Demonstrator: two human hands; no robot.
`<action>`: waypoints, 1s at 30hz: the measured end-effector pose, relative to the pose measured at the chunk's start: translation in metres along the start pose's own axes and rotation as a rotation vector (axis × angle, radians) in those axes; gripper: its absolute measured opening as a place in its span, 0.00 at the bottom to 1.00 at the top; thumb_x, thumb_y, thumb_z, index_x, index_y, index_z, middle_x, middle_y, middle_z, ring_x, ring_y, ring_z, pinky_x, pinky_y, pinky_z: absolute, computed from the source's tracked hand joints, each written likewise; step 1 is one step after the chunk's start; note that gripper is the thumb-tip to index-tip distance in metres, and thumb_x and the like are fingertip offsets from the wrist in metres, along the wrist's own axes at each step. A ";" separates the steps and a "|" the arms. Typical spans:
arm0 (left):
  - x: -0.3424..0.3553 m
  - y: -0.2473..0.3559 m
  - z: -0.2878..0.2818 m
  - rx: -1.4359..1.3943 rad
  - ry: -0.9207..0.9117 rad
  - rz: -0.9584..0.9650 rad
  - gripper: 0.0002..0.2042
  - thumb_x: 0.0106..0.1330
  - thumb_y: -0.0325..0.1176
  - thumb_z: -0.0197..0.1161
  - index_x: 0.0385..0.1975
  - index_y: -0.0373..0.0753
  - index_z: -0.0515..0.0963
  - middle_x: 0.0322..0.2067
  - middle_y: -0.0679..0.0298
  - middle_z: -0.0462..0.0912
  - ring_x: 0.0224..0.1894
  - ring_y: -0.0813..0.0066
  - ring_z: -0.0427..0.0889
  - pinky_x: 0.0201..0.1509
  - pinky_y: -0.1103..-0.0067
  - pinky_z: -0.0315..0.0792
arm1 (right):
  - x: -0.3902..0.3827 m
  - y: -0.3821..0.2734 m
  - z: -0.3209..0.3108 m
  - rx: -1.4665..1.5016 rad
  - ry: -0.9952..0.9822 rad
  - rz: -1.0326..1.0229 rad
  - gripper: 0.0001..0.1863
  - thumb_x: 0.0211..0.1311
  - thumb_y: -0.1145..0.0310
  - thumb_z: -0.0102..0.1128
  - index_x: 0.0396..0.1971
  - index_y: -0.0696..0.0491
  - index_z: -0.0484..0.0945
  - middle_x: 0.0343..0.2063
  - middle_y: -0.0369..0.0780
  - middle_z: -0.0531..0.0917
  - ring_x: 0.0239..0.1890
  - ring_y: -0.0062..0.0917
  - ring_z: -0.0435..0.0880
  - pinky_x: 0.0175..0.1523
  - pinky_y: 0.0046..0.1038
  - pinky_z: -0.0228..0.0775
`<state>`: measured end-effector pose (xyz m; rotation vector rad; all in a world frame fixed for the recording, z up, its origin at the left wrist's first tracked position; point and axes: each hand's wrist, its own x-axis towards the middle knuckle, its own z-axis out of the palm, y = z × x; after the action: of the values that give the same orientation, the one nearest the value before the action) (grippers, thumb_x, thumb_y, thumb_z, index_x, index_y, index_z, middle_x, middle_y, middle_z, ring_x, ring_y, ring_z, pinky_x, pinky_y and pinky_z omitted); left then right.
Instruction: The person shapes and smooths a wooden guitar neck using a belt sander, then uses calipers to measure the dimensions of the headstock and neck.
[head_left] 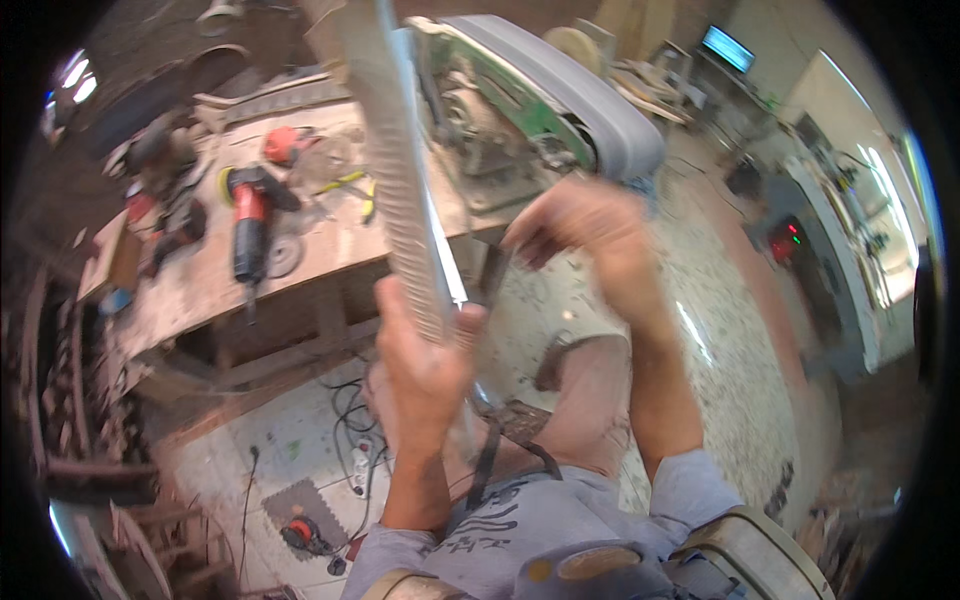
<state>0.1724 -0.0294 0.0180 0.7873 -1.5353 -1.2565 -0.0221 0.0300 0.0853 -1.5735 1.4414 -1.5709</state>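
Observation:
My left hand (425, 345) is wrapped round the lower end of a long, narrow piece (402, 200). It stands nearly upright, with a row of ridges along its pale brown face and a bright, shiny edge; motion blurs it, and I cannot tell its material. My right hand (585, 225) is raised to the right of the piece, apart from it, with its fingers bent downward and smeared by motion. Just beyond that hand is a belt sander (520, 90) with a green frame and a wide grey belt.
The workbench (190, 295) at left carries a red-and-black angle grinder (250, 220), yellow-handled pliers (368, 195) and a grey disc (285, 255). Cables (350, 410) and a power strip (361, 468) lie on the floor, near another red tool (303, 533). A grey machine (815, 260) stands at right.

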 end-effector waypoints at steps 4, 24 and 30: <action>0.025 -0.008 -0.045 0.523 0.303 0.103 0.30 0.65 0.58 0.71 0.48 0.34 0.73 0.36 0.47 0.83 0.39 0.42 0.85 0.43 0.57 0.75 | 0.009 0.167 0.073 -0.735 0.170 0.079 0.26 0.72 0.52 0.62 0.52 0.63 0.76 0.36 0.52 0.85 0.44 0.42 0.86 0.52 0.41 0.78; -0.043 -0.040 -0.097 0.627 0.242 -0.142 0.28 0.61 0.50 0.75 0.51 0.32 0.81 0.36 0.54 0.89 0.38 0.64 0.88 0.45 0.70 0.78 | -0.050 0.177 0.054 -0.061 0.234 0.364 0.15 0.74 0.59 0.62 0.36 0.57 0.75 0.21 0.35 0.78 0.25 0.19 0.75 0.30 0.28 0.66; -0.069 -0.064 -0.113 0.270 0.160 -0.190 0.25 0.65 0.46 0.72 0.54 0.32 0.81 0.29 0.69 0.81 0.30 0.80 0.77 0.35 0.80 0.72 | -0.057 0.144 0.045 0.081 0.147 0.202 0.14 0.75 0.59 0.63 0.37 0.55 0.75 0.23 0.28 0.75 0.25 0.09 0.69 0.29 0.18 0.59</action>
<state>0.2956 -0.0221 -0.0626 1.2040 -1.5443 -1.1021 -0.0155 0.0193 -0.0750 -1.2467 1.5403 -1.6298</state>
